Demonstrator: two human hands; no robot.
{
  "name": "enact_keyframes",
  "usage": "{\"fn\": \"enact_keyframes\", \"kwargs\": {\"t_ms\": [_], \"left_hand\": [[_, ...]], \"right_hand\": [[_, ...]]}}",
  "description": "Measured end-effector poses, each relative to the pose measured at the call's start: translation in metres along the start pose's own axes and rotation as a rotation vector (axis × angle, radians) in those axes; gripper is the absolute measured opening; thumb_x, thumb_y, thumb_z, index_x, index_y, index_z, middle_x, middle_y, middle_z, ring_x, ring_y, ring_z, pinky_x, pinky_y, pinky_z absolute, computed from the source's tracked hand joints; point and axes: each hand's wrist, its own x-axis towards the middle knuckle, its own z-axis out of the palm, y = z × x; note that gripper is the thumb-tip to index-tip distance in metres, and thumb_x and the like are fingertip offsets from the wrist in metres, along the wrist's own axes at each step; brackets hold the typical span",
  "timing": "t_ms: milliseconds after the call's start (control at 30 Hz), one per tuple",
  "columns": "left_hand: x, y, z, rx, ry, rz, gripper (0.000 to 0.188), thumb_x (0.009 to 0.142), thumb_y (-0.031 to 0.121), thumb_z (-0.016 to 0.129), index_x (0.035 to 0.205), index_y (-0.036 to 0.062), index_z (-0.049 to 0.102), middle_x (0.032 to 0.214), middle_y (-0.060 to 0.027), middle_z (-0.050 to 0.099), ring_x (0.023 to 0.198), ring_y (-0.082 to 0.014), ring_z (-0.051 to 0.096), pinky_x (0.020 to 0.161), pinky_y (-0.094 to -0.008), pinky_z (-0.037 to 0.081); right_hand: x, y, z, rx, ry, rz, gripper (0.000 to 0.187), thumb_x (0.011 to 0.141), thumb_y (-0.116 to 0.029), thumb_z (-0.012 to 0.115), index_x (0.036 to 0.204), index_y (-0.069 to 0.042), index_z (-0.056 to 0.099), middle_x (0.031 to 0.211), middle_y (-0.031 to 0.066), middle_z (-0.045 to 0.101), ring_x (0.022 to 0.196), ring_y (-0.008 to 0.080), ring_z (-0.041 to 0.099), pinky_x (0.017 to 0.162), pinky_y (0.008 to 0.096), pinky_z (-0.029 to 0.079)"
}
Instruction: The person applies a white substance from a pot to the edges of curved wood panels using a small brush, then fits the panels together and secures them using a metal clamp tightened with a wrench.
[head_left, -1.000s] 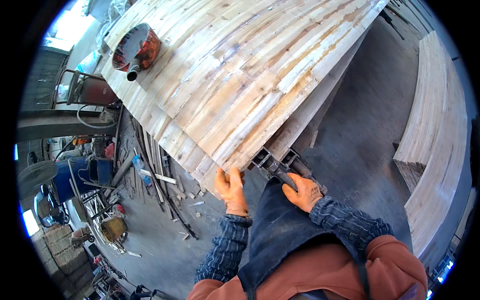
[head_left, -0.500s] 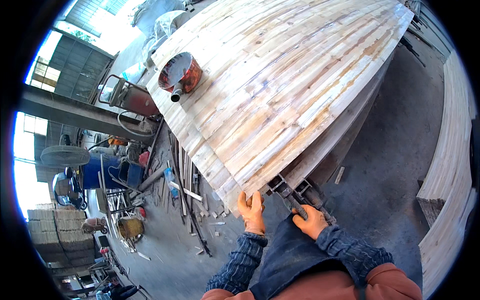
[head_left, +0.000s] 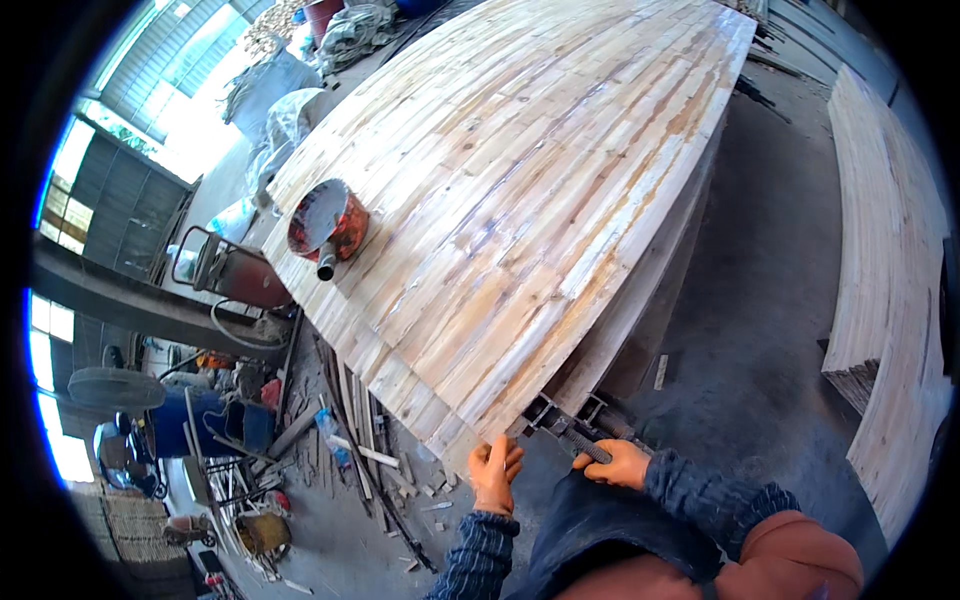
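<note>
My right hand [head_left: 618, 465], in an orange glove, is closed around the near end of a threaded rod [head_left: 576, 438]. The rod belongs to a dark metal clamp [head_left: 541, 414] at the near end of a large panel of glued wood strips [head_left: 500, 220]. My left hand [head_left: 494, 476], gloved alike, is at the panel's near corner with thumb and fingers apart and loosely bent. Nothing shows in it, and I cannot tell whether it touches the wood. A round red pan [head_left: 350, 228] with a pipe-like handle and pale contents sits on the panel's left part.
Beneath the top panel lie further panels [head_left: 640, 290], set askew. More wood panels [head_left: 880, 250] stand along the right. Wood scraps [head_left: 375, 465] litter the floor at left, near a blue barrel [head_left: 185, 422], a fan [head_left: 115, 389] and a red hand cart [head_left: 240, 275].
The view has shifted, so the panel and pan appear farther left. My left hand has drawn slightly back from the panel's corner, its fingers more bent. My right hand stays on the rod.
</note>
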Motion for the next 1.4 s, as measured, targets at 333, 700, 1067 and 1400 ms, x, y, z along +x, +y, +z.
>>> {"fn": "enact_keyframes", "kwargs": {"t_ms": [333,700,1067,1400], "left_hand": [[-0.045,-0.028,0.049,0.178,-0.596,-0.425,0.052,0.102,0.036,0.061,0.140,0.0030,0.050,0.129,-0.0144,0.063,0.117,-0.0225,0.062,0.092,-0.0313,0.052],[-0.030,-0.124,0.125,-0.944,-0.610,-0.544,0.022,0.101,0.026,0.055,0.085,0.0114,0.056,0.063,0.0060,0.037,0.059,-0.0129,0.037,0.062,-0.0310,0.036],[-0.054,-0.101,0.183,-0.188,0.415,-0.061,0.027,0.091,0.028,0.066,0.076,0.0068,0.056,0.056,-0.0002,0.046,0.043,-0.0113,0.036,0.041,-0.0276,0.024],[-0.041,-0.099,0.184,-0.162,0.414,-0.160,0.029,0.093,0.024,0.061,0.071,0.0091,0.047,0.051,-0.0013,0.035,0.041,-0.0129,0.025,0.043,-0.0331,0.015]], "right_hand": [[-0.032,-0.010,-0.020,-0.531,0.091,-0.114,0.050,0.096,-0.028,0.066,0.139,-0.004,0.055,0.103,0.0106,0.071,0.084,0.0122,0.067,0.069,0.0288,0.057],[-0.183,0.009,-0.211,-0.305,0.504,0.083,0.044,0.092,-0.028,0.069,0.125,0.001,0.066,0.097,0.0069,0.072,0.090,0.0156,0.067,0.085,0.0304,0.052],[-0.291,0.109,-0.378,-0.293,0.772,0.059,0.033,0.091,-0.021,0.071,0.117,-0.003,0.071,0.097,0.0093,0.073,0.090,0.0181,0.069,0.081,0.0310,0.054],[-0.104,-0.037,-0.459,-0.382,0.646,-0.385,0.044,0.094,-0.024,0.064,0.131,-0.001,0.061,0.125,0.0184,0.068,0.115,0.0284,0.067,0.100,0.0360,0.051]]}}
